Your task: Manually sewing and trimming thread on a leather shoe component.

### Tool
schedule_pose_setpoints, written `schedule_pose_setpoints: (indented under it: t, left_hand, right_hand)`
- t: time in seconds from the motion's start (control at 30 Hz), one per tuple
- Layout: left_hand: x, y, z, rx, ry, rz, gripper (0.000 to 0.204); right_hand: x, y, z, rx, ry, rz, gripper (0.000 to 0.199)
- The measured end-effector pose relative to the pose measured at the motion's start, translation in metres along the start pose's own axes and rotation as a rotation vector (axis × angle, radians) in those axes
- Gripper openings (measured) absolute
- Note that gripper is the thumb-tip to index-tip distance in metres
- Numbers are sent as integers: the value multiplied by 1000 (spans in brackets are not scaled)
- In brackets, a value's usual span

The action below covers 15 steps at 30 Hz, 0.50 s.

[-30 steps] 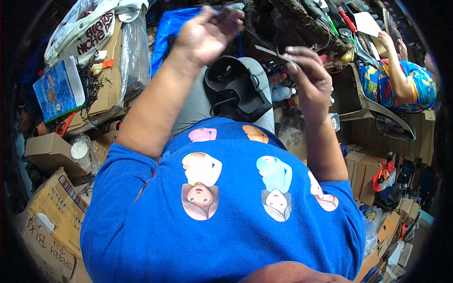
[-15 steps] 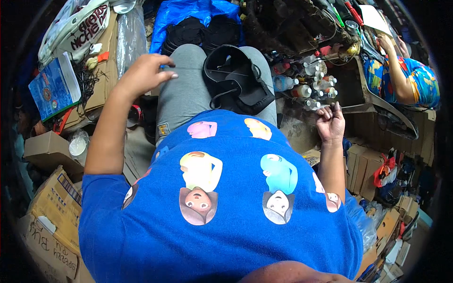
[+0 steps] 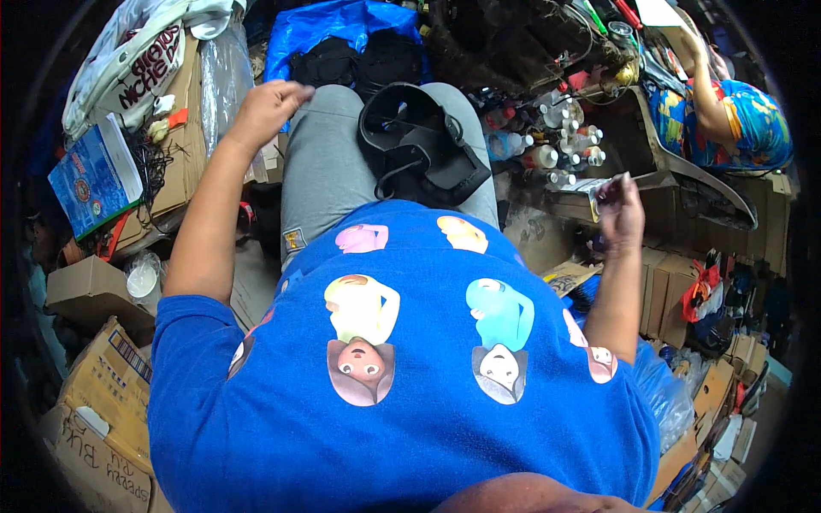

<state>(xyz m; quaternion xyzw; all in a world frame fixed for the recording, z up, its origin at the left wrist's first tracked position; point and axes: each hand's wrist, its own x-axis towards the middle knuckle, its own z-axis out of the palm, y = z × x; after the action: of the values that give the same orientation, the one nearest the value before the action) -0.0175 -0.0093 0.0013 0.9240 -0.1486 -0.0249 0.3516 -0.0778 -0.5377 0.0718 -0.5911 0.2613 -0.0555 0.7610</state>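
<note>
Across my thighs lies a black leather-like piece [image 3: 440,175] with a curved band, a strap loop and a small buckle-like part. It looks like part of a sandal or shoe, but I cannot tell for sure. My left hand [image 3: 267,113] is raised beside my left knee, fingers closed and thumb and forefinger together; whatever they pinch is too small to see. On the other side, my right hand [image 3: 622,214] is held up, slightly blurred, with fingers curled in. A pale, shiny scrap [image 3: 586,185] shows just left of it; whether the hand holds it is unclear. Neither hand touches the black piece.
Several plastic bottles [image 3: 560,141] stand right of my knee. Beyond my knees, black cupped pieces [image 3: 325,64] rest on a blue sheet [image 3: 295,26]. Cardboard boxes [image 3: 107,376] and a blue book [image 3: 90,184] are at left. Another person [image 3: 744,128] sits at far right.
My left hand has moved up and its fingers have drawn together. My right hand has shifted right and turned. The black piece stays on my lap.
</note>
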Motion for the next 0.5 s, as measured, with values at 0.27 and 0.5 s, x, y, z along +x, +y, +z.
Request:
schedule_pose_setpoints:
  t: [0.27,0.5]
  left_hand:
    - [12,190,6,-705,-253,218,57]
    - [-34,196,-18,-769,-593,276,23]
  right_hand:
    - [-84,-107,145,-291,-845,-476,30]
    - [-87,-93,211,-557,-1006,-806,29]
